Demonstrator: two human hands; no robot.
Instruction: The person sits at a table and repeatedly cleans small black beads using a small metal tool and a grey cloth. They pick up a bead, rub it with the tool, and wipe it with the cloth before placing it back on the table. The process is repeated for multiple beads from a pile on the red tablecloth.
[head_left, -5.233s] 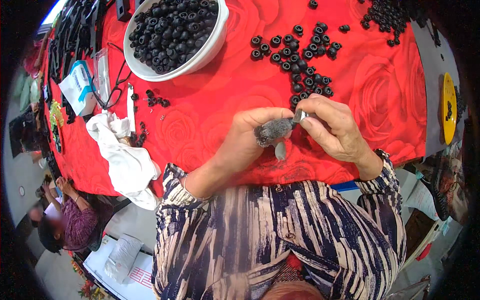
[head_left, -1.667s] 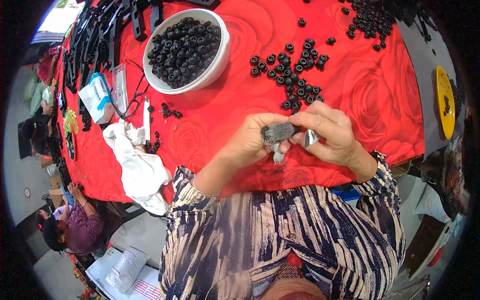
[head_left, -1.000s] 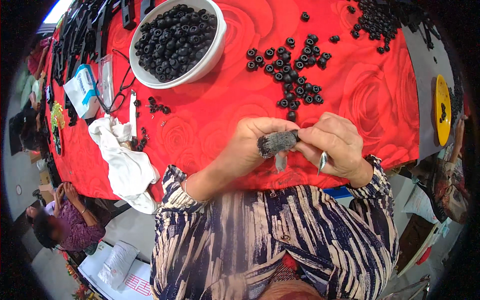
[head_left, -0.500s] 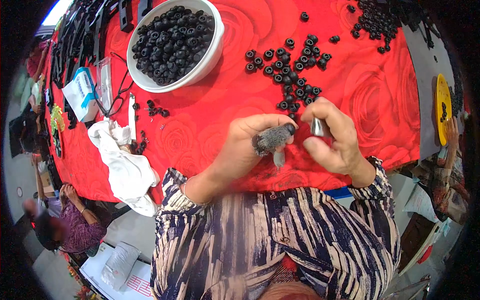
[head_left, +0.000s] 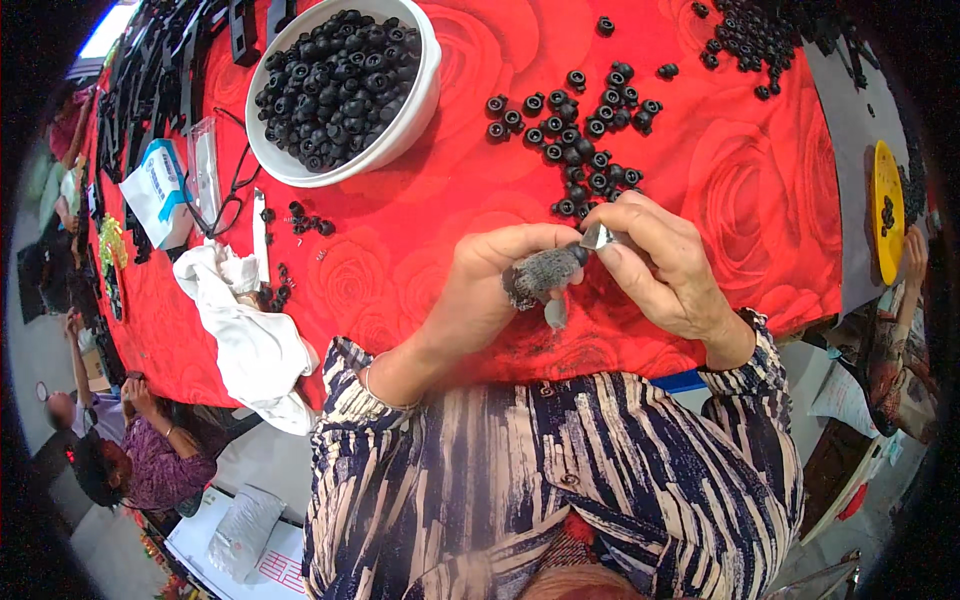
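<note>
My left hand (head_left: 475,285) is closed, pinching a small round black part (head_left: 580,253) between thumb and fingers. Wrapped about one of its fingers is a grey, fuzzy finger covering (head_left: 545,275) speckled with black bits. A small shiny metal blade (head_left: 597,237) is pinched in my right hand (head_left: 668,265), its edge against or very close to the black part; exact contact is hard to make out. Just beyond both hands lies a loose cluster of similar black parts (head_left: 598,182) on the red rose-patterned tablecloth (head_left: 480,190).
A white bowl (head_left: 428,110) heaped with black parts stands at the far left. Nearer are a white cloth (head_left: 250,350), glasses (head_left: 228,205) and a blue-white packet (head_left: 160,195). Long black pieces (head_left: 190,75) lie far left. Other people sit left and right; a yellow plate (head_left: 885,165) is at right.
My right hand has moved left and closed in on the left hand, bringing the metal blade to the black part. My left hand has hardly moved.
</note>
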